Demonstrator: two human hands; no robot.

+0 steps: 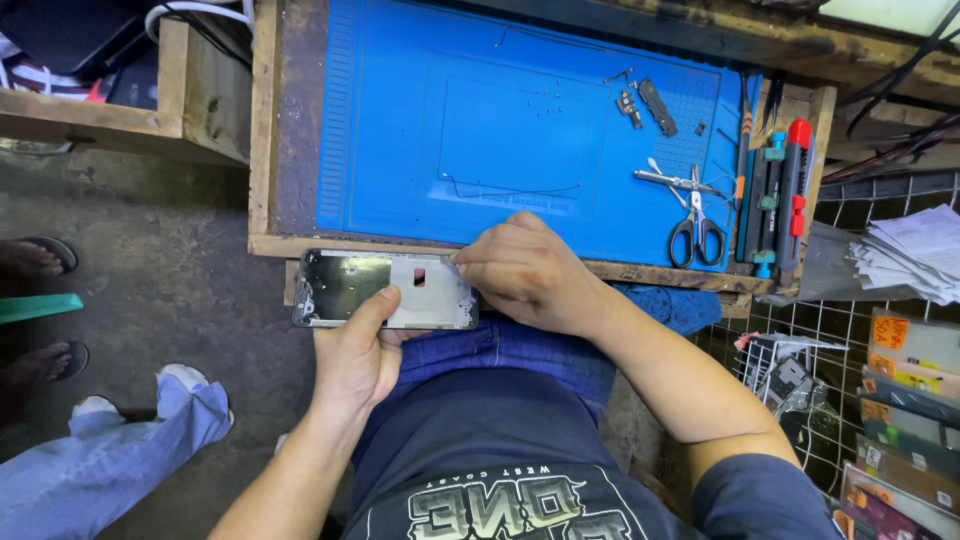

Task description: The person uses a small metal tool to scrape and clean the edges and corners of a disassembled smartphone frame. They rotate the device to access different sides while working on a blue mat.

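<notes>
A person seated at a small wooden workbench holds an opened phone frame (385, 289) over the lap, just in front of the bench's near edge. The left hand (357, 352) grips the frame from below, thumb laid across its bare inner face, while the right hand (527, 272) closes over the frame's right end, fingertips pinched at its top corner; whether they hold a small part or tool there cannot be told.

By the look of it, the strip-down is well along: the frame shows bare metal with a cut-out in its middle and no board or screen in place. Beyond the right hand, on the blue work mat (400, 120), lie a thin wire (510, 189), a scatter of tiny screws (560, 100) and small dark parts (645, 105), which suggests pieces already lifted out. What remains in the frame is too small to make out.

Further right of the right hand lie tweezers (672, 179) and scissors (696, 225), with a row of screwdrivers (775, 195) at the mat's edge. A stack of papers (912, 255) and a wire rack of packets (900, 400) stand well off to that side. To the left of the left hand, another person's trouser leg (110, 450) and sandalled feet (45, 300) crowd the floor. Nothing lies between the hands and the mat.
</notes>
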